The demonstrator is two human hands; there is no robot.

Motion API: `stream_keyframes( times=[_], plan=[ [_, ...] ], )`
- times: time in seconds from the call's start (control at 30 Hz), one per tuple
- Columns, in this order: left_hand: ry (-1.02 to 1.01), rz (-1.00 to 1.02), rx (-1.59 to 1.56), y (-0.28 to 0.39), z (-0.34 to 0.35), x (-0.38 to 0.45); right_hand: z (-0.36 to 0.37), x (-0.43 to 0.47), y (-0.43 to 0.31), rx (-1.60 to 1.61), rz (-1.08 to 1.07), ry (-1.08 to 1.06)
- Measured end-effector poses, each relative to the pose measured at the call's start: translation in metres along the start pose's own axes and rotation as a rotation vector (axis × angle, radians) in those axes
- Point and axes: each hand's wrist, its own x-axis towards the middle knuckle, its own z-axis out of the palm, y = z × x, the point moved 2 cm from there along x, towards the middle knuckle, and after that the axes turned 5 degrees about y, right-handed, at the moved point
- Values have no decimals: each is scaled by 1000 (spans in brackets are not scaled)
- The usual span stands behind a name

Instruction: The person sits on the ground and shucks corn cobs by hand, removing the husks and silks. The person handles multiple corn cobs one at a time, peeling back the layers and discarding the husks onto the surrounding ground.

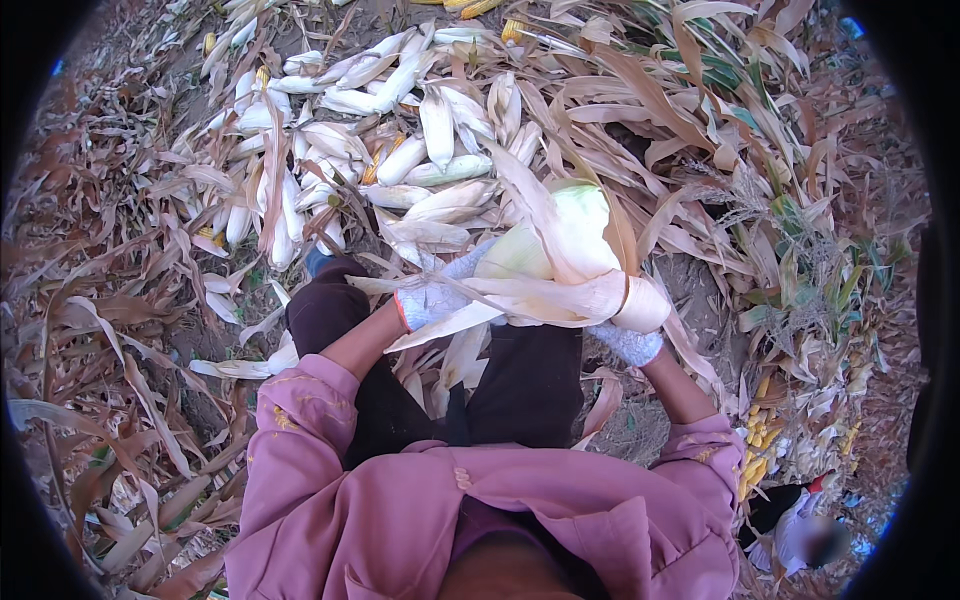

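An ear of corn (517, 255) with pale, loosened husk leaves (577, 232) is held up between my gloved hands, above my knees. My left hand (442, 292), in a white knit glove with an orange cuff, grips its left side, and a long dry husk strip crosses over the fingers. At the ear's right end is my right hand (630, 341), also in a white glove. Husk covers most of that hand and hides its fingers. No kernels show on this ear.
Ahead lies a heap of corn ears (420, 157), mostly in pale husks. Dry corn stalks (675, 112) stretch across the right. Yellow husked ears (757, 450) lie at lower right, near another person (787, 525). Dry leaves (135, 360) cover the ground at left.
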Motion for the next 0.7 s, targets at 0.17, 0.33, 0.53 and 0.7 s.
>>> stream_keyframes(
  times=[0.17,0.33,0.53,0.7],
  plan=[
    [52,36,-418,37,-21,20,-15,68,-80,-23,9,58],
    [-10,113,-791,57,-36,28,6,135,-115,842,308,375],
    [134,148,-905,44,-75,27,19,167,-145,1074,536,340],
    [75,246,-1167,31,-96,39,14,170,-159,48,-190,440]
  ],
)
